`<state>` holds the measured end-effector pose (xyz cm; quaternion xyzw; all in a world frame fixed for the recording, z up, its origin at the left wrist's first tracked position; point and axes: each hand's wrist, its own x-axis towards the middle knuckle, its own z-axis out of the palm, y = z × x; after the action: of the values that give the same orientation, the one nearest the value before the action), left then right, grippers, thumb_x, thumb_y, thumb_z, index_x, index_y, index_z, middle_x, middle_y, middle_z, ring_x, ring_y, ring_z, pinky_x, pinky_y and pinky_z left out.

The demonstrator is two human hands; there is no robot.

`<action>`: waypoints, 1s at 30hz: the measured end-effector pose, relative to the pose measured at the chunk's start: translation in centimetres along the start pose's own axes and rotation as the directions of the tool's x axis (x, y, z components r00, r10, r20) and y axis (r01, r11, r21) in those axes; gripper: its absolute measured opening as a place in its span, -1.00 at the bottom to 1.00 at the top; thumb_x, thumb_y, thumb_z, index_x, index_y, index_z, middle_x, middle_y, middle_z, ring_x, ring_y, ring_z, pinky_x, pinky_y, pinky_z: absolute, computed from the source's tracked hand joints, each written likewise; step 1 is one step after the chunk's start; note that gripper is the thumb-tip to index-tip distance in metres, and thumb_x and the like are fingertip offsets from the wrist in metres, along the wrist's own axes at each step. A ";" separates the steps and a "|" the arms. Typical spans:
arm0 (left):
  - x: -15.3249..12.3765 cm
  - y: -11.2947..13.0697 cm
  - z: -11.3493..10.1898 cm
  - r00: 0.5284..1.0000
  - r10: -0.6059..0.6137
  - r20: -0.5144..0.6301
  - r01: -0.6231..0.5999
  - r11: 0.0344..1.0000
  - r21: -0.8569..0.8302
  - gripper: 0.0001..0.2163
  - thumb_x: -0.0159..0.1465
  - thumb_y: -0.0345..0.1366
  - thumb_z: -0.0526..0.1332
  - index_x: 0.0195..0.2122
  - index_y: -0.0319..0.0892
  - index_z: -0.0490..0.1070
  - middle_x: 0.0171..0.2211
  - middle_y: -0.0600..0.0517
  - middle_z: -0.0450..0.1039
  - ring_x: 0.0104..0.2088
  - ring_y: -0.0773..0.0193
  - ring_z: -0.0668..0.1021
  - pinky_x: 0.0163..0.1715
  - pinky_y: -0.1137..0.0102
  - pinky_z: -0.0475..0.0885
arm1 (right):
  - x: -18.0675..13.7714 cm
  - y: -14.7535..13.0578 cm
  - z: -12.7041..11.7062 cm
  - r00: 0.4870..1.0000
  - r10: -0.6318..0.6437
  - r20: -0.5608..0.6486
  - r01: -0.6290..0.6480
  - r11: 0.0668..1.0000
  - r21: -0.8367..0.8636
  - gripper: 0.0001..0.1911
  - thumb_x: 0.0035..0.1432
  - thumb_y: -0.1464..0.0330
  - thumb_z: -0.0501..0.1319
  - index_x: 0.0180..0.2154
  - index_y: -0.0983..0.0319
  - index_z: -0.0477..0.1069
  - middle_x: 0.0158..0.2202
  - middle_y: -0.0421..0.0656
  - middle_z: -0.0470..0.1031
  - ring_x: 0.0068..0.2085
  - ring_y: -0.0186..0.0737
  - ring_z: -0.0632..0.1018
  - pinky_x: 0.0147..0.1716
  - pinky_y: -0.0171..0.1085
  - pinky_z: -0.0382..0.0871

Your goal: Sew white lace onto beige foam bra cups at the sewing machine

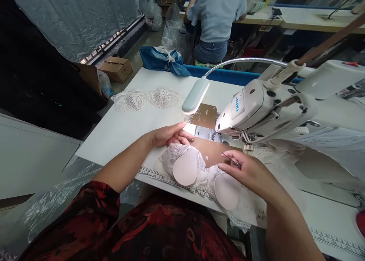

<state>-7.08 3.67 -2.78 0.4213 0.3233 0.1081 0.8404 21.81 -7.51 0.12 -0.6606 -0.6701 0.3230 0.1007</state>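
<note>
A white lace bra piece with two pink padded cups (196, 173) lies on the sewing table (119, 131) in front of me. My left hand (168, 135) rests on the far edge of the lace, fingers together and pressing it down near the needle plate. My right hand (245, 169) pinches a thin metal tool, like tweezers (230, 159), just above the right cup. The white sewing machine head (256, 105) stands right behind both hands.
A gooseneck lamp (195, 95) hangs over the needle area. Another white lace piece (145, 99) lies at the table's far left. A ruler strip (171, 181) runs along the near edge. A person in a blue shirt (216, 17) sits at the bench behind. Cardboard boxes (115, 69) stand on the floor.
</note>
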 end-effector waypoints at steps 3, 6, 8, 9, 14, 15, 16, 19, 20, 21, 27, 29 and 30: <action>-0.2 0.2 -0.2 1.000 0.014 -0.018 -0.013 0.999 0.032 -0.29 0.15 0.28 0.10 0.00 -0.31 0.45 -0.25 -0.13 0.57 -0.43 0.32 0.55 -0.53 0.49 0.27 | -2.0 1.3 -0.3 0.996 0.080 0.035 -0.075 0.987 -0.141 -0.49 0.03 -0.04 0.22 -0.07 0.11 0.43 -0.29 -0.12 0.56 -0.35 -0.07 0.53 -0.45 -0.21 0.33; -0.4 0.3 0.3 0.996 0.063 -0.066 -0.050 0.981 0.186 -0.33 0.14 0.25 0.12 -0.01 -0.28 0.46 -0.20 -0.13 0.56 -0.38 0.30 0.54 -0.47 0.47 0.29 | -3.4 2.2 0.4 0.996 0.086 0.020 -0.080 0.976 -0.201 -0.64 0.11 0.00 0.14 -0.26 0.13 0.43 -0.48 -0.18 0.51 -0.46 -0.12 0.49 -0.51 -0.23 0.27; -0.6 0.2 1.1 0.986 0.149 -0.076 -0.103 0.899 0.426 -0.42 0.06 0.12 0.30 -0.05 -0.24 0.48 -0.16 -0.09 0.54 -0.27 0.25 0.54 -0.34 0.44 0.32 | -3.9 2.3 0.8 0.998 0.039 -0.050 -0.048 0.980 -0.193 -0.66 0.17 0.02 0.08 -0.37 0.13 0.39 -0.50 -0.19 0.49 -0.45 -0.13 0.49 -0.49 -0.22 0.29; -0.7 0.0 1.6 0.981 0.184 -0.058 -0.121 0.821 0.558 -0.49 0.01 0.02 0.37 -0.10 -0.22 0.49 -0.16 -0.06 0.53 -0.23 0.23 0.53 -0.30 0.43 0.32 | -4.1 2.2 1.0 0.995 -0.002 -0.102 -0.016 0.985 -0.174 -0.66 0.19 0.03 0.06 -0.38 0.13 0.39 -0.44 -0.17 0.51 -0.40 -0.12 0.51 -0.44 -0.22 0.32; -2.2 -0.3 4.5 0.993 0.113 0.022 -0.059 0.341 0.938 -0.86 0.05 -0.29 0.29 -0.53 -0.20 0.35 -0.59 0.10 0.33 -0.53 0.30 0.38 -0.53 0.42 0.15 | -3.5 -0.6 1.2 0.974 -0.111 -0.199 0.108 0.994 -0.029 -0.68 0.25 0.08 0.02 -0.23 0.13 0.41 -0.18 -0.08 0.57 -0.26 -0.09 0.57 -0.31 -0.20 0.41; -2.7 -0.1 4.7 0.992 0.124 0.018 -0.051 0.267 0.962 -0.84 0.05 -0.31 0.26 -0.57 -0.19 0.29 -0.62 0.10 0.28 -0.56 0.31 0.34 -0.55 0.41 0.11 | -3.0 -1.6 1.4 0.980 -0.115 -0.160 0.116 0.993 -0.004 -0.67 0.27 0.09 0.00 -0.20 0.13 0.40 -0.24 -0.09 0.58 -0.29 -0.10 0.58 -0.34 -0.19 0.41; -3.4 0.3 4.8 0.987 0.159 0.016 -0.050 0.206 0.977 -0.84 0.04 -0.34 0.23 -0.59 -0.19 0.25 -0.61 0.10 0.27 -0.56 0.31 0.33 -0.55 0.41 0.10 | -2.4 -2.6 1.6 0.982 -0.138 -0.126 0.141 0.990 0.013 -0.67 0.28 0.10 -0.01 -0.17 0.13 0.40 -0.28 -0.10 0.59 -0.29 -0.09 0.59 -0.33 -0.19 0.42; -6.0 2.4 3.3 0.935 0.352 -0.042 0.006 0.104 0.995 -0.93 0.04 -0.39 0.18 -0.53 -0.19 0.27 -0.48 0.04 0.38 -0.47 0.27 0.39 -0.49 0.42 0.14 | 0.3 -5.9 2.6 0.937 -0.318 -0.146 0.323 0.946 0.013 -0.66 0.31 0.18 -0.03 -0.04 0.15 0.37 -0.07 -0.06 0.56 -0.06 -0.03 0.56 -0.13 -0.11 0.43; -7.0 3.3 2.4 0.890 0.445 -0.099 0.065 0.090 0.994 -0.96 0.06 -0.38 0.16 -0.50 -0.19 0.29 -0.44 0.03 0.40 -0.43 0.25 0.41 -0.47 0.41 0.16 | 1.5 -7.1 3.0 0.911 -0.382 -0.152 0.389 0.921 0.019 -0.66 0.32 0.21 -0.04 0.00 0.16 0.36 -0.01 -0.05 0.53 -0.01 -0.03 0.54 -0.07 -0.09 0.42; -7.9 4.3 1.2 0.814 0.552 -0.180 0.151 0.097 0.984 -0.98 0.10 -0.37 0.14 -0.46 -0.18 0.30 -0.40 0.02 0.43 -0.41 0.23 0.43 -0.44 0.41 0.19 | 2.9 -8.3 3.3 0.886 -0.437 -0.151 0.446 0.894 0.031 -0.64 0.32 0.25 -0.06 0.04 0.17 0.35 0.04 -0.04 0.50 0.04 -0.05 0.51 -0.02 -0.08 0.40; -10.6 8.5 -7.6 0.277 0.928 -0.247 0.457 0.099 0.884 -0.84 0.08 -0.53 0.10 -0.33 -0.16 0.27 0.02 -0.10 0.38 0.07 0.06 0.37 0.02 0.23 0.26 | 12.6 -14.6 4.5 0.643 -0.683 -0.348 0.714 0.698 -0.050 -0.56 0.29 0.37 -0.07 0.17 0.20 0.24 0.25 -0.03 0.25 0.28 -0.16 0.24 0.29 -0.05 0.07; -10.3 8.1 -9.8 0.337 0.864 -0.373 0.566 0.131 0.814 -0.83 0.09 -0.51 0.12 -0.28 -0.17 0.29 0.07 -0.13 0.33 0.16 0.02 0.30 0.09 0.19 0.22 | 15.0 -15.4 5.1 0.710 -0.647 -0.279 0.662 0.748 -0.049 -0.54 0.27 0.40 -0.09 0.17 0.28 0.23 0.29 0.06 0.17 0.31 -0.12 0.19 0.28 -0.03 0.08; -10.0 7.6 -10.7 0.375 0.826 -0.421 0.587 0.140 0.797 -0.84 0.09 -0.46 0.16 -0.28 -0.18 0.30 0.02 -0.15 0.37 0.13 -0.02 0.33 0.07 0.18 0.24 | 15.7 -15.4 5.4 0.726 -0.639 -0.255 0.649 0.759 -0.053 -0.54 0.24 0.43 -0.07 0.14 0.33 0.27 0.28 0.12 0.17 0.30 -0.05 0.21 0.25 0.02 0.12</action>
<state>-20.88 10.68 3.03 0.7397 0.6495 0.1744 -0.0240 4.43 7.00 0.10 -0.4212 -0.8318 0.1926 0.3059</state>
